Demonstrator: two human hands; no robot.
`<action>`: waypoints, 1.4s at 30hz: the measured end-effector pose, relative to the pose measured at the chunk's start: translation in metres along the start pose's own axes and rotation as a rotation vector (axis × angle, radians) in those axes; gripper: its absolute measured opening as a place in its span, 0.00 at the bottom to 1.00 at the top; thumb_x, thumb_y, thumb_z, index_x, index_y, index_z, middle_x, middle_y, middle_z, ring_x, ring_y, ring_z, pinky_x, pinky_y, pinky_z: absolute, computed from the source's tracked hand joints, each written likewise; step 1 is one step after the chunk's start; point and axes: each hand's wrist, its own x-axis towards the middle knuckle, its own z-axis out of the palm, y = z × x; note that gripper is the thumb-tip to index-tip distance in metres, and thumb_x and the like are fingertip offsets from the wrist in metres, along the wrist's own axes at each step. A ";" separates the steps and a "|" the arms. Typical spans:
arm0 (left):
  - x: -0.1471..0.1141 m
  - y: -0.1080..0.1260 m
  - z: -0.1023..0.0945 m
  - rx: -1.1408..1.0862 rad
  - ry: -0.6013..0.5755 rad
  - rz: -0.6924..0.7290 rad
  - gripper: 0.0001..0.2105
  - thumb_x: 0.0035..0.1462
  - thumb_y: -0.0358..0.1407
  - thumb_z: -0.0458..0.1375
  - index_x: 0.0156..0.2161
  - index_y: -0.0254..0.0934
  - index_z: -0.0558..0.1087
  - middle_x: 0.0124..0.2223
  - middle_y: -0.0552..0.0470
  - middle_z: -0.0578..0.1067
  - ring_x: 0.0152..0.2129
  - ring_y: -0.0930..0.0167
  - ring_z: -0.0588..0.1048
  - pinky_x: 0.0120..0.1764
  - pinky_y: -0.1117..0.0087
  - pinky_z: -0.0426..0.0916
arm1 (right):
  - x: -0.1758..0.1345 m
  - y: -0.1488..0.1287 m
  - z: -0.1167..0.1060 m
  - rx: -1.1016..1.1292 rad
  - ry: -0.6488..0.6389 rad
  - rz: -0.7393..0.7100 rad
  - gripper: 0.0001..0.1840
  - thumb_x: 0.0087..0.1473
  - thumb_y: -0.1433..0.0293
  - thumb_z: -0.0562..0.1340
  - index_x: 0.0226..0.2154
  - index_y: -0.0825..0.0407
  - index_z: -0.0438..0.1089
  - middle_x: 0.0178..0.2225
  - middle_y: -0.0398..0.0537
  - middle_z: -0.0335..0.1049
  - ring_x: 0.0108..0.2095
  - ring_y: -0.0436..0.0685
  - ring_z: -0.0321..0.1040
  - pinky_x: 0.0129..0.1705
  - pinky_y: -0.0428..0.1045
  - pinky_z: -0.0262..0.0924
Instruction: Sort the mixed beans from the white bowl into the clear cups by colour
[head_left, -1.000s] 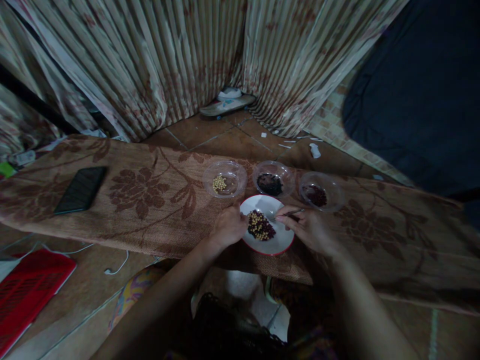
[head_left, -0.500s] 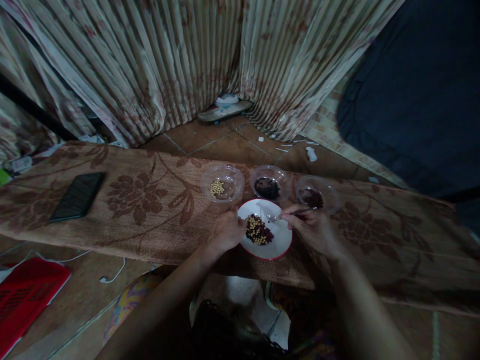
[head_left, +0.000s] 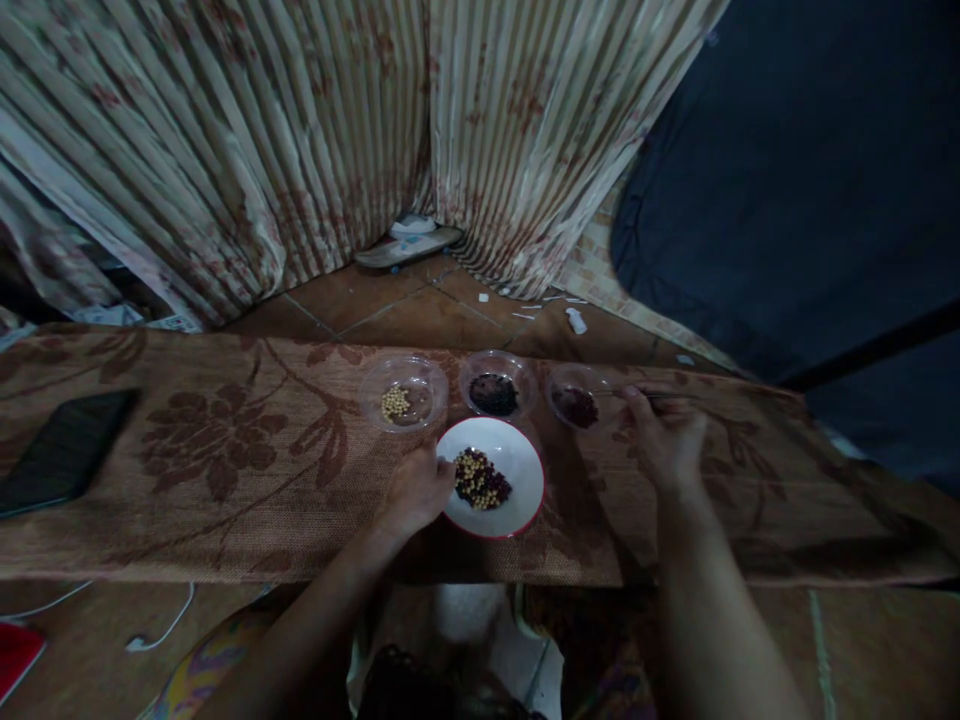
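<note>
My left hand point(head_left: 420, 487) grips the left rim of a white bowl with a red edge point(head_left: 523, 480). Mixed beans point(head_left: 482, 480), yellowish and dark red, lie in its left half. Out to the right, my right hand point(head_left: 664, 435) is closed on a slim metal utensil point(head_left: 613, 393), its exact kind blurred. The utensil's tip points left, over the edge of the right clear plastic bowl point(head_left: 559, 375), which has dark red beans point(head_left: 577, 407) in it. Behind the white bowl, the middle clear bowl point(head_left: 480, 362) contains black beans point(head_left: 493, 394). Yellow beans point(head_left: 395, 403) sit in the left clear bowl point(head_left: 431, 385).
A brown flowered cloth point(head_left: 300, 510) covers the long narrow table. A dark phone point(head_left: 67, 445) lies at its left end. Beyond the table are a skateboard point(head_left: 409, 248), striped curtains point(head_left: 337, 130) and white scraps point(head_left: 575, 320) on the tiled floor.
My right hand, with the utensil, has moved from over the white bowl to the right clear bowl. My left hand still holds the rim. The whole view has shifted to the right.
</note>
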 end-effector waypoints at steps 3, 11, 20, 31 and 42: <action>-0.002 0.001 -0.001 -0.004 -0.019 -0.010 0.13 0.56 0.33 0.48 0.45 0.33 0.68 0.41 0.43 0.77 0.37 0.66 0.75 0.41 0.68 0.67 | -0.018 -0.023 0.016 0.116 -0.144 0.030 0.13 0.48 0.60 0.64 0.27 0.55 0.70 0.20 0.42 0.68 0.19 0.50 0.63 0.22 0.46 0.59; -0.004 0.001 -0.001 -0.020 -0.003 0.046 0.14 0.56 0.34 0.46 0.45 0.32 0.68 0.39 0.42 0.77 0.36 0.66 0.75 0.41 0.67 0.68 | -0.058 -0.045 0.048 0.119 -0.803 -0.042 0.15 0.52 0.58 0.60 0.27 0.53 0.73 0.28 0.46 0.72 0.25 0.51 0.66 0.24 0.45 0.59; -0.003 -0.001 0.002 -0.042 -0.002 0.070 0.13 0.55 0.34 0.47 0.43 0.33 0.68 0.37 0.44 0.76 0.33 0.67 0.75 0.38 0.67 0.68 | -0.060 -0.032 0.055 0.033 -0.869 -0.030 0.16 0.52 0.56 0.60 0.31 0.52 0.73 0.30 0.46 0.73 0.25 0.51 0.66 0.24 0.45 0.58; -0.005 0.002 -0.001 -0.023 -0.005 0.051 0.14 0.56 0.34 0.47 0.45 0.34 0.67 0.38 0.44 0.76 0.34 0.67 0.75 0.39 0.67 0.68 | -0.059 -0.031 0.056 -0.020 -0.861 -0.089 0.18 0.52 0.56 0.58 0.31 0.53 0.73 0.30 0.47 0.74 0.26 0.53 0.67 0.27 0.46 0.60; -0.005 0.003 -0.002 -0.013 -0.006 0.027 0.14 0.56 0.35 0.47 0.45 0.33 0.68 0.39 0.42 0.76 0.36 0.65 0.75 0.40 0.66 0.68 | -0.052 -0.042 0.046 0.153 -0.702 -0.018 0.13 0.51 0.60 0.61 0.28 0.52 0.72 0.27 0.45 0.72 0.26 0.52 0.67 0.28 0.46 0.62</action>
